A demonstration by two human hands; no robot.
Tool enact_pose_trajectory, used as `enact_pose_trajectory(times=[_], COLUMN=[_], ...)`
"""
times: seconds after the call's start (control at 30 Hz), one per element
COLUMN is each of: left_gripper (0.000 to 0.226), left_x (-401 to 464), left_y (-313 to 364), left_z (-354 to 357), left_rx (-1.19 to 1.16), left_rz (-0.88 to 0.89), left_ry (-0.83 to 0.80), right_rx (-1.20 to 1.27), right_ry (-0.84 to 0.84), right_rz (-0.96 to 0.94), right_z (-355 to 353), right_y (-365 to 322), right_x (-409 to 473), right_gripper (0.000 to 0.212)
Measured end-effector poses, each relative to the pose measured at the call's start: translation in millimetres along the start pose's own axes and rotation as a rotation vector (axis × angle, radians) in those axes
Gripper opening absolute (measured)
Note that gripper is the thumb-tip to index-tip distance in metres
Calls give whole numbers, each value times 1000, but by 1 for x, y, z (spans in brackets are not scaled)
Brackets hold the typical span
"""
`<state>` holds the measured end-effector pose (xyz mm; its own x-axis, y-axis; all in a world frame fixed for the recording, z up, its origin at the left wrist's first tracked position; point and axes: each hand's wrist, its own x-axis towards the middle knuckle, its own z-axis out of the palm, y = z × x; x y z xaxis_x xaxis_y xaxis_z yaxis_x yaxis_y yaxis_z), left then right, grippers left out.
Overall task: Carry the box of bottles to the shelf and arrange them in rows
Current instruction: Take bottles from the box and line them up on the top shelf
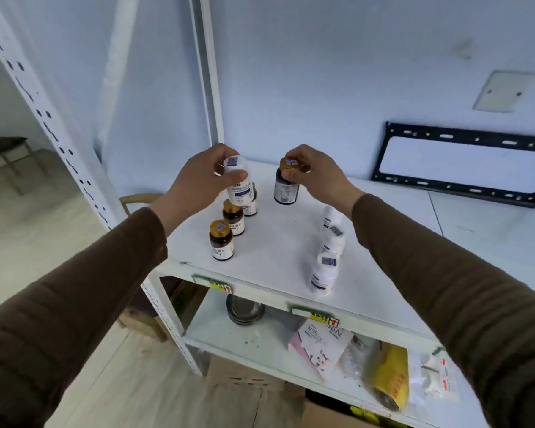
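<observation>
My left hand grips a white bottle by its cap, held above the white shelf. My right hand holds a dark brown bottle with a gold cap by the lid, just above the shelf's back middle. Two dark gold-capped bottles stand in a line at the left, with another bottle partly hidden behind them. Three white bottles stand in a line at the right. No box is visible on this shelf.
A black metal bracket leans against the wall at the shelf's back right. The lower shelf holds a glass jar, mask packets and a yellow roll. Cardboard boxes sit underneath. White slotted uprights frame the left.
</observation>
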<state>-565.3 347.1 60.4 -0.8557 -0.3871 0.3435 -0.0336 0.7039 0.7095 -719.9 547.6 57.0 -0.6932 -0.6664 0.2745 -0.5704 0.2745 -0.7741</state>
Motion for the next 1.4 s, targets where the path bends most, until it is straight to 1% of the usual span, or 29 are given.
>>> enact_pose_trajectory(times=[0.17,0.33,0.47,0.63,0.83,0.93,1.0,1.07,1.2,1.3,1.4], left_gripper=[27,28,27,33,32,33,34,33,32,29,27], left_x=[46,78,92,107,119,124,127,130,136,139,139], left_y=[-47,-73,-88,-100,-100,-94,-88,-79,-57,-36,-16], left_z=[-17,-21,-22,-14,-5,0,4,10,32,59,93], left_rx=[-2,-18,-33,-23,-3,0,-2,-8,-57,-106,-157], left_rz=[10,-5,-27,-52,-42,-21,1,33,81,116,147], left_ry=[-59,-78,-84,-109,-120,-132,-143,-159,-203,-256,-331], right_rx=[-124,-191,-219,-254,-258,-246,-223,-238,-317,-346,-366], right_ry=[17,-4,-49,-94,-116,-150,-135,-105,-55,2,64], right_rz=[84,196,250,272,296,296,271,240,219,246,313], right_z=[42,71,90,108,116,110,100,85,42,5,-29], right_y=[16,42,62,80,90,89,86,82,77,79,84], right_x=[62,107,132,152,163,162,159,152,127,94,56], right_gripper=[27,29,33,33,42,52,55,52,41,36,32])
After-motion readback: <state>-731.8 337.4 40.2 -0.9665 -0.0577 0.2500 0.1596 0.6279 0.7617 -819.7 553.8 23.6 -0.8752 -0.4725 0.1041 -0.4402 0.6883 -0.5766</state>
